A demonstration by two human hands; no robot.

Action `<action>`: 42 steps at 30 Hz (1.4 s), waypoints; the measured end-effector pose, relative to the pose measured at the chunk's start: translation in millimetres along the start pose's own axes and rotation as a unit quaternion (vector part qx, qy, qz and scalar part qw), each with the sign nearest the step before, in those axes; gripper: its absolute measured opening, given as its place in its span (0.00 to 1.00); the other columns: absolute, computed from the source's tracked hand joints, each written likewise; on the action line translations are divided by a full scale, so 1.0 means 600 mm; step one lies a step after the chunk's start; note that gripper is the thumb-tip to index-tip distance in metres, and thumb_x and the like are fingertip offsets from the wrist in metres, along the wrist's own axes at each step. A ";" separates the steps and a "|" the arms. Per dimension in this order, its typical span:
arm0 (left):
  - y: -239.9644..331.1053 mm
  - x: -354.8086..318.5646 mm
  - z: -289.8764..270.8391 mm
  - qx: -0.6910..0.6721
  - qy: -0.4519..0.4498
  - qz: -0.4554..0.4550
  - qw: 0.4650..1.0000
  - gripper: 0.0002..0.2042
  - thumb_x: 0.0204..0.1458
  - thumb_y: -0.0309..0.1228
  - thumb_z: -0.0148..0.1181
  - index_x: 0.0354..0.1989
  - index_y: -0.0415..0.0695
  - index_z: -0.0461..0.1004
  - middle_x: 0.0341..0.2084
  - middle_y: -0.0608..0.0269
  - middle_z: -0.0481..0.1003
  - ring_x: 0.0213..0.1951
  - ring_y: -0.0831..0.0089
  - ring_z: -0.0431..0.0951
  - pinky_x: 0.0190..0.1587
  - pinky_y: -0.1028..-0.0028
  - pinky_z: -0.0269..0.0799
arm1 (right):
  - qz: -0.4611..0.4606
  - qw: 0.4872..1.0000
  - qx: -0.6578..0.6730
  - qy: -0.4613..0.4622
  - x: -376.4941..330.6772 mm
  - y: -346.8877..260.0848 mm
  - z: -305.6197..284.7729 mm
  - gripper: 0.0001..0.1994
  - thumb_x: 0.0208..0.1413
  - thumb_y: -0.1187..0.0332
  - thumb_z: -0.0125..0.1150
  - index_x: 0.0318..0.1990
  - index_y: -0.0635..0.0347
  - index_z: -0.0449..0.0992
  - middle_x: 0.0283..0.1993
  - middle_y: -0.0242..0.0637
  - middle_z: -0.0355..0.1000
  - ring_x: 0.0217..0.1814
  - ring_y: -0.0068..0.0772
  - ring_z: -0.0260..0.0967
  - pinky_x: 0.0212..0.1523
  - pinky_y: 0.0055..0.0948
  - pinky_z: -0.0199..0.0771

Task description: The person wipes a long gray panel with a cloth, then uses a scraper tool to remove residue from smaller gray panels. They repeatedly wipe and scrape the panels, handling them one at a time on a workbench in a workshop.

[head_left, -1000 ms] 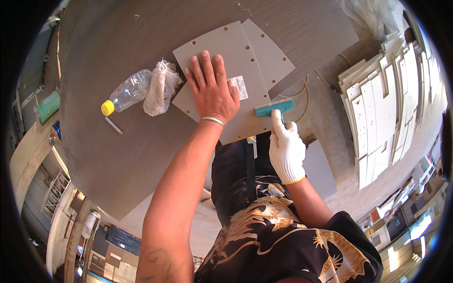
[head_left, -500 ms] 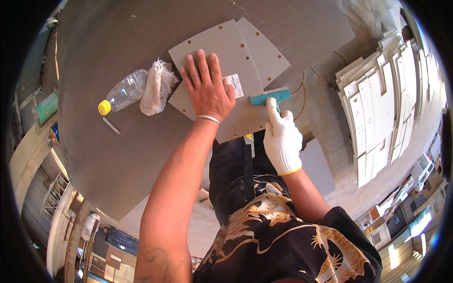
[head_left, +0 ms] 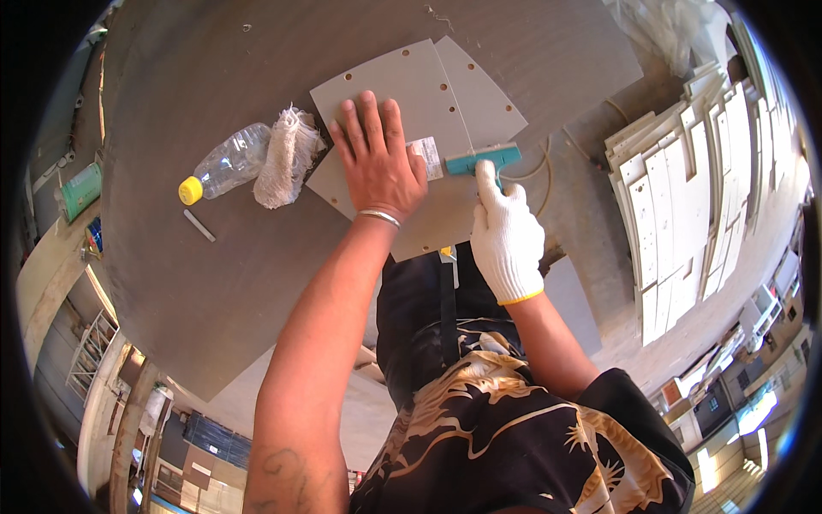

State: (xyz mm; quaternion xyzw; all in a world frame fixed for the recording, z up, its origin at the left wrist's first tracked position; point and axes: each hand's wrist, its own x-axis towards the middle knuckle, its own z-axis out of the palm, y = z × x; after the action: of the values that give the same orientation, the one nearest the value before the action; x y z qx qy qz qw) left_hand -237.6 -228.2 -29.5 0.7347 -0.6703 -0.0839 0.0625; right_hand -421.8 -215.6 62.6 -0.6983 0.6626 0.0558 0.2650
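Observation:
Flat grey panels (head_left: 385, 85) with small round holes lie overlapped on the table in front of me. My bare left hand (head_left: 380, 163), a metal bangle at its wrist, presses flat on the upper panel, fingers spread. Beside its thumb, a white printed label (head_left: 425, 158) sticks to the panel, partly covered by the hand. In a white knit glove, my right hand (head_left: 507, 227) grips a teal T-shaped scraper (head_left: 482, 160), index finger stretched along it. The scraper's head is over the panel's right edge, close to the label.
Left of the panels are a crumpled whitish rag (head_left: 288, 160), a clear bottle (head_left: 233, 161) with a yellow cap, and a small white stick (head_left: 199, 225) on the brown table (head_left: 205, 300). Stacked white boards (head_left: 664, 206) stand at the right. Clear plastic film (head_left: 668, 30) lies beyond them.
My right hand has brought the scraper slightly left and away from me, nearer the label. My left hand stays pressed on the panel.

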 end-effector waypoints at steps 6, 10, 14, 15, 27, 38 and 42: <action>0.000 0.000 -0.001 -0.018 -0.010 -0.007 1.000 0.39 0.61 0.40 0.53 0.81 0.38 0.55 0.82 0.42 0.47 0.82 0.36 0.41 0.81 0.35 0.32 | 0.006 1.000 -0.008 -0.019 0.012 -0.006 -0.003 0.30 0.63 0.67 0.60 0.73 0.42 0.64 0.47 0.55 0.75 0.37 0.61 0.82 0.36 0.54 0.81; 0.001 0.000 -0.002 -0.019 -0.007 -0.006 1.000 0.39 0.61 0.40 0.53 0.81 0.38 0.54 0.83 0.42 0.46 0.82 0.36 0.41 0.81 0.35 0.31 | 0.004 1.000 0.002 -0.018 0.024 -0.015 -0.007 0.28 0.63 0.67 0.60 0.71 0.43 0.64 0.48 0.55 0.75 0.37 0.61 0.82 0.37 0.54 0.82; 0.001 0.001 -0.003 -0.031 -0.017 -0.013 0.999 0.39 0.61 0.39 0.53 0.81 0.38 0.54 0.83 0.42 0.46 0.83 0.36 0.40 0.81 0.35 0.31 | -0.024 0.999 0.002 0.026 0.034 -0.024 -0.011 0.28 0.63 0.67 0.60 0.71 0.43 0.64 0.48 0.55 0.75 0.37 0.60 0.82 0.37 0.53 0.82; 0.001 0.002 -0.004 -0.037 -0.026 -0.016 0.999 0.39 0.61 0.39 0.53 0.81 0.38 0.54 0.83 0.42 0.46 0.83 0.36 0.39 0.81 0.35 0.31 | 0.009 1.000 -0.017 -0.015 0.036 -0.026 -0.012 0.28 0.64 0.67 0.60 0.72 0.42 0.64 0.48 0.55 0.75 0.38 0.60 0.82 0.37 0.53 0.82; 0.004 0.002 -0.010 -0.012 -0.039 -0.014 0.999 0.40 0.61 0.42 0.57 0.80 0.37 0.54 0.83 0.41 0.45 0.83 0.36 0.38 0.81 0.34 0.29 | 0.010 1.000 -0.015 -0.021 0.064 -0.040 -0.014 0.28 0.63 0.67 0.60 0.71 0.44 0.65 0.45 0.55 0.75 0.38 0.60 0.82 0.36 0.53 0.81; 0.001 0.001 -0.002 -0.018 -0.027 -0.013 0.999 0.40 0.60 0.42 0.57 0.80 0.38 0.56 0.83 0.41 0.46 0.83 0.35 0.39 0.80 0.33 0.30 | -0.017 0.999 -0.004 0.034 0.088 -0.056 -0.020 0.27 0.67 0.66 0.56 0.74 0.38 0.69 0.46 0.53 0.77 0.41 0.61 0.81 0.41 0.53 0.81; 0.000 0.001 -0.001 -0.023 -0.028 -0.016 0.999 0.39 0.61 0.42 0.56 0.79 0.39 0.56 0.83 0.42 0.46 0.83 0.36 0.39 0.80 0.33 0.31 | 0.016 1.000 -0.012 -0.014 0.096 -0.059 -0.020 0.27 0.68 0.67 0.55 0.74 0.39 0.69 0.46 0.53 0.77 0.41 0.60 0.81 0.42 0.52 0.81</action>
State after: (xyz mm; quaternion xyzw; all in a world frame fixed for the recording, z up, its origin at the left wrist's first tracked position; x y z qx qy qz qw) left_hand -237.7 -229.0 -28.8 0.7408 -0.6582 -0.1207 0.0589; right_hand -384.6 -273.4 58.4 -0.6903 0.6689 0.0780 0.2647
